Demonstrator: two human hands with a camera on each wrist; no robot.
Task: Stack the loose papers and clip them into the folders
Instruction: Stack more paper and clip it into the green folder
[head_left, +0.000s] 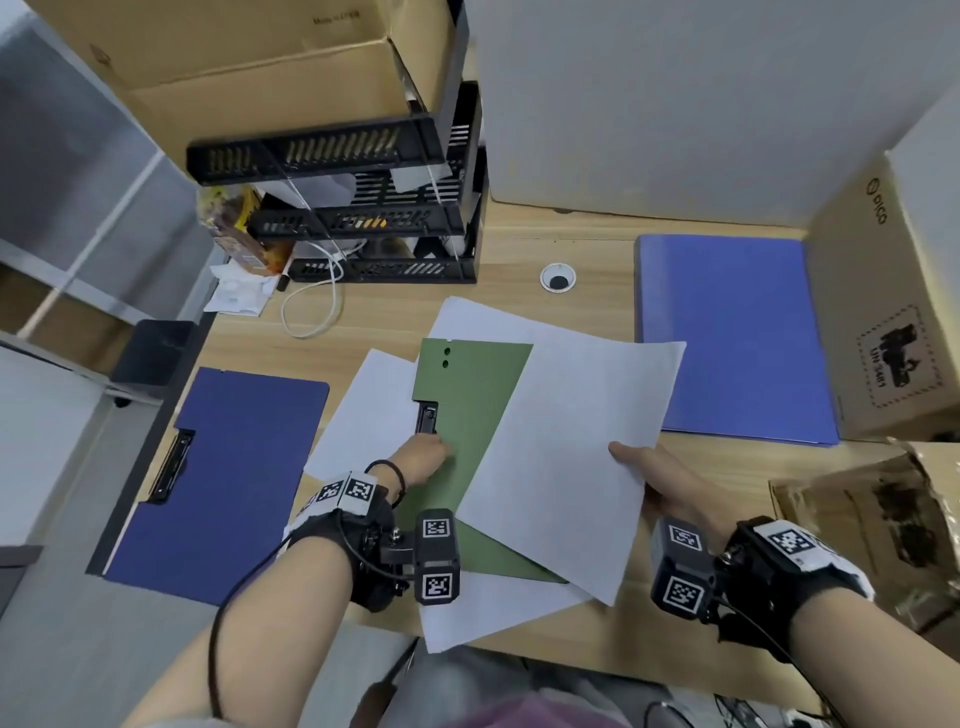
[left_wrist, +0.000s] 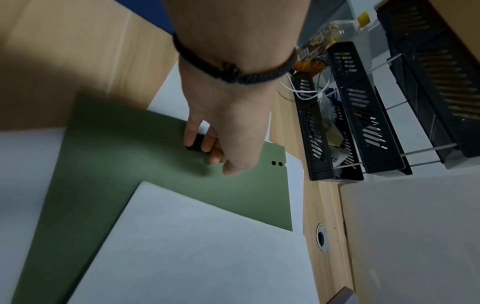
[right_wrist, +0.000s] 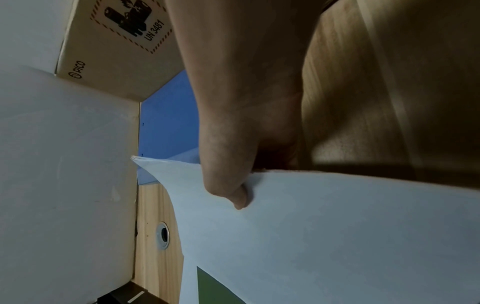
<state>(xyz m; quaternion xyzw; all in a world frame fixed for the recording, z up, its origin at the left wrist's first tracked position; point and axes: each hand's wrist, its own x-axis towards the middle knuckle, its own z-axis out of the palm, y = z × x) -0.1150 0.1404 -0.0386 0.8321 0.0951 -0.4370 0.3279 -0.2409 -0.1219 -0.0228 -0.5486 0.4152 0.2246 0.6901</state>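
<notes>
Item: green folder (head_left: 470, 415), lying on the desk (head_left: 597, 249) over loose sheets. Left hand (head_left: 423, 449) is pinching its black clip (head_left: 427, 418). Right hand (head_left: 660, 478) is gripping the paper stack (head_left: 576, 452), overlapping just beside that pinch. Advice: keep the clip open, square the edges, slide fully under.

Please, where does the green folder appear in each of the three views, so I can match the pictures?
Head: the green folder lies mid-desk, partly under white papers.
Left wrist: it crosses the middle, under the left hand.
Right wrist: only a green corner at the bottom edge.
Shared landmark: the round cable hole.
</notes>
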